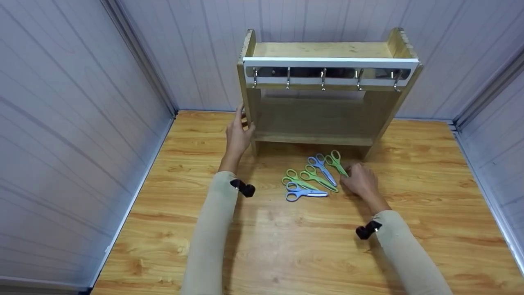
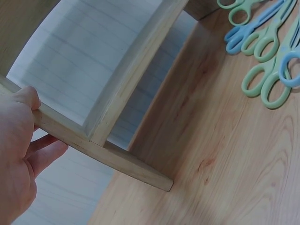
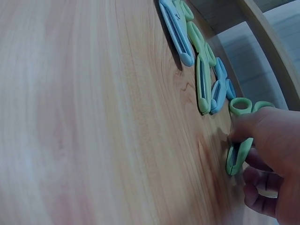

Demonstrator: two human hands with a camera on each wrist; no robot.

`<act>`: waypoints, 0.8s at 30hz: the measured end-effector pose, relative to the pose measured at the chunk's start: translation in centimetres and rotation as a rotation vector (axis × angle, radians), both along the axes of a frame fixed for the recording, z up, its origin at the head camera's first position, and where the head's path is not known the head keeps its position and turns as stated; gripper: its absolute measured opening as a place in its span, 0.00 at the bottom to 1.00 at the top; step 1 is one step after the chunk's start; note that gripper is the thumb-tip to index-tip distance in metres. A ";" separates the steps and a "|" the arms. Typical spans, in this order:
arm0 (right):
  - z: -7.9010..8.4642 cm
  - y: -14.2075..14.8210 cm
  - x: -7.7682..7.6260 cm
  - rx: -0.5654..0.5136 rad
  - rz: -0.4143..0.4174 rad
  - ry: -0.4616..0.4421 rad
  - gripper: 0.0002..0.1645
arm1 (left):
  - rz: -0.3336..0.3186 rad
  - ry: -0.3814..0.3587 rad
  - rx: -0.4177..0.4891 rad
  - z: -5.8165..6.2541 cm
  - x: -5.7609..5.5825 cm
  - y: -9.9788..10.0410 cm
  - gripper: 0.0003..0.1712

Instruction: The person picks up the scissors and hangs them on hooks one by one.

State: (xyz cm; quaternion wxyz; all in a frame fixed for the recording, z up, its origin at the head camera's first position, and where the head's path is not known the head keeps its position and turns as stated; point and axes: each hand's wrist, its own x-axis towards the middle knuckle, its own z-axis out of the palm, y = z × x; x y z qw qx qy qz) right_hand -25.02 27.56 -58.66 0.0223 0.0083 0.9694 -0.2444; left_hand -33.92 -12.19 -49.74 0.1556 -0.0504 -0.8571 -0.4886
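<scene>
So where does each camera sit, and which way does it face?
Left wrist: worn on that wrist, facing the wooden rack; the left fingers grip its side.
Right wrist: worn on that wrist, facing the wood-grain surface; the right fingers pinch green scissors.
Head: worn on the head, looking forward and down over the rack and the other scissors; both sets of fingers and sleeved forearms show.
Shared: both wrist views catch part of the rack and scissors.

The person wears plain long sleeves point(image 1: 211, 233) of pale beige colour. One small black device point(image 1: 245, 188) is at each cuff point(image 1: 224, 178); both hands point(image 1: 238, 137) are bare.
</scene>
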 end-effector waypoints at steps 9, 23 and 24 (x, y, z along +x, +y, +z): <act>-0.2 0.2 0.0 -0.007 0.010 -0.003 0.17 | 0.003 0.004 -0.001 -0.1 -0.1 0.0 0.43; 0.1 0.2 0.1 -0.026 0.020 0.022 0.15 | -0.005 0.001 0.009 0.0 -0.1 0.0 0.43; 0.2 0.1 0.1 -0.029 0.021 0.024 0.16 | -0.004 0.002 0.011 0.0 -0.2 0.0 0.43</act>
